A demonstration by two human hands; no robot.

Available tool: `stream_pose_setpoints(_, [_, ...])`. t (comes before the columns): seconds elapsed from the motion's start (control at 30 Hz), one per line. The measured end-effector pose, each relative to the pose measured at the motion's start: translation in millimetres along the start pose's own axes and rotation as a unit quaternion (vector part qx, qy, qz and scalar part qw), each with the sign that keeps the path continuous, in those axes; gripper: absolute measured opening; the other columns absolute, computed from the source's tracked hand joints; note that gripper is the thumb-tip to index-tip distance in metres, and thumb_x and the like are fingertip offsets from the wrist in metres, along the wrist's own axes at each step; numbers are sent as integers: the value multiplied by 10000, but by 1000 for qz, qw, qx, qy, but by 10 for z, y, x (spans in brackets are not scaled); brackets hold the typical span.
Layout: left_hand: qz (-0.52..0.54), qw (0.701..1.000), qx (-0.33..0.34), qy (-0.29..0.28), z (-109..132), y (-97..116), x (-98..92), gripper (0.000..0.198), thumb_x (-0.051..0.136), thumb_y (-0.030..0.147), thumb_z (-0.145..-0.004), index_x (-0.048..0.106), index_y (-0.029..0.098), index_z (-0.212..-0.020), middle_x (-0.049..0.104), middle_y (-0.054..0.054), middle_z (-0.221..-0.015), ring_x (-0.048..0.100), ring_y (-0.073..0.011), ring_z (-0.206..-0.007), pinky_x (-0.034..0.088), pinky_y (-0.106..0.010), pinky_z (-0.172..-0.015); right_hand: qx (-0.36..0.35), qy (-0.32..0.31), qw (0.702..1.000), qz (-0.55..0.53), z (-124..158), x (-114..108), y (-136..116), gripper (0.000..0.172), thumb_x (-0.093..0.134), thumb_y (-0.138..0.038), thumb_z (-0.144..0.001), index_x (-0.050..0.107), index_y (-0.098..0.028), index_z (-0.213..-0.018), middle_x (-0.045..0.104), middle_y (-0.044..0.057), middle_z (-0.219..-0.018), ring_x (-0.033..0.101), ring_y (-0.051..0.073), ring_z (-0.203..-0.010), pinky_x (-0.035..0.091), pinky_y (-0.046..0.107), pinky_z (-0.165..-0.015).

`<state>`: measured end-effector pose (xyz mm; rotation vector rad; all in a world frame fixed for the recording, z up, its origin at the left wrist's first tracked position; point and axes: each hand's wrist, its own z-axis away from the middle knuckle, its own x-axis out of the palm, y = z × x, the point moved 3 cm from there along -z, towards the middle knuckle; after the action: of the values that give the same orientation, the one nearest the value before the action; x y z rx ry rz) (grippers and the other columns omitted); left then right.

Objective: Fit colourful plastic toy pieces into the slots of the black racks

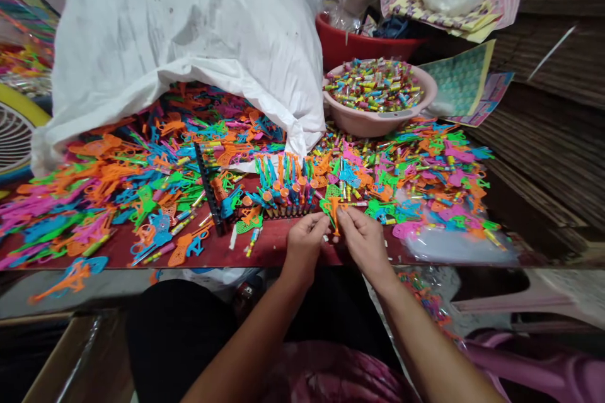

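Between my two hands, just above the front of the red table, is a small orange plastic toy piece (335,213) with a flared top and narrow stem. My right hand (367,244) pinches it from the right, thumb and fingers closed. From the other side, my left hand (305,240) is closed with its fingertips at the piece; the exact contact is partly hidden. Green lattice plastic pieces (333,191) lie right behind. To the left, a black slotted rack (288,210) holds a row of small tubes, with blue, green and orange pieces (285,170) standing above it.
Heaps of bright plastic pieces (108,164) spill from a large white sack (198,19). A pink basin (428,91) full of small coloured tubes stands behind. Another black strip (207,186) leans at left. Plastic bags (458,245) lie right. A fan (19,132) is far left.
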<state>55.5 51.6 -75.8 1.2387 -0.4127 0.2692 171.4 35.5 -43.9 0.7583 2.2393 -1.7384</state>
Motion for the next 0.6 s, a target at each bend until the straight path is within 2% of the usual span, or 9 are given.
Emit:
stream_pose_setpoints(0.1, [9,1000,1,-13,-13,-14,-6,323,720,433,-707,637,133,-794,533,49,-561,376,-37,-449,246,-196,-458,-50,3,998,48,37,-59,-21,395,462,-399,-987,548,-201,-656,524,-11,-621,506,134,-603,384,254,-569])
stream_pose_setpoints(0.17, [8,999,-16,-41,-9,-13,-37,325,712,447,-728,596,143,-723,476,61,-499,352,-37,-433,227,-194,-451,-69,14,995,64,34,-142,-17,291,441,-341,-998,658,-205,-859,583,6,-699,553,152,-656,440,273,-628])
stream_pose_setpoints(0.2, [8,998,-30,-60,-6,-8,-54,334,710,451,-733,577,147,-698,463,62,-486,341,-36,-424,217,-195,-444,-87,20,993,75,21,-190,-19,247,450,-310,-992,672,-213,-1038,632,26,-798,593,166,-723,474,290,-681])
stream_pose_setpoints(0.27, [8,995,-54,-88,-7,11,-89,341,718,444,-722,557,149,-664,464,58,-487,322,-32,-403,191,-201,-423,-151,11,982,109,-19,-268,-39,377,491,-246,-963,569,-245,-1333,650,87,-1109,629,205,-968,506,341,-838])
stream_pose_setpoints(0.33, [12,993,-69,-97,-27,39,-118,332,714,425,-708,552,147,-629,450,59,-474,309,-29,-377,167,-210,-405,-224,-54,962,144,-63,-291,-61,460,508,-184,-938,541,-286,-1385,563,105,-1323,567,234,-1172,479,395,-965])
stream_pose_setpoints(0.4, [27,991,-88,-100,-66,64,-134,294,685,389,-704,555,144,-603,434,59,-455,308,-32,-352,157,-217,-391,-261,-130,945,148,-95,-278,-65,454,492,-141,-928,587,-302,-1341,559,97,-1344,548,238,-1214,468,427,-999])
stream_pose_setpoints(0.47, [53,985,-119,-114,-111,77,-132,233,643,342,-704,569,141,-615,443,56,-456,316,-37,-336,159,-220,-381,-266,-172,940,124,-111,-247,-52,452,497,-130,-922,594,-297,-1330,594,92,-1301,565,229,-1192,475,432,-996])
stream_pose_setpoints(0.53, [82,977,-147,-131,-143,87,-126,185,621,304,-702,572,137,-639,468,51,-481,326,-35,-332,163,-218,-375,-257,-164,948,90,-113,-212,-27,408,513,-148,-931,610,-279,-1305,635,88,-1221,594,213,-1135,492,402,-960])
stream_pose_setpoints(0.6, [99,973,-156,-140,-145,99,-129,188,621,310,-717,578,132,-672,499,43,-518,346,-34,-339,173,-212,-372,-234,-126,962,69,-103,-174,11,309,523,-181,-946,662,-256,-1212,670,74,-1090,628,192,-1021,508,351,-879])
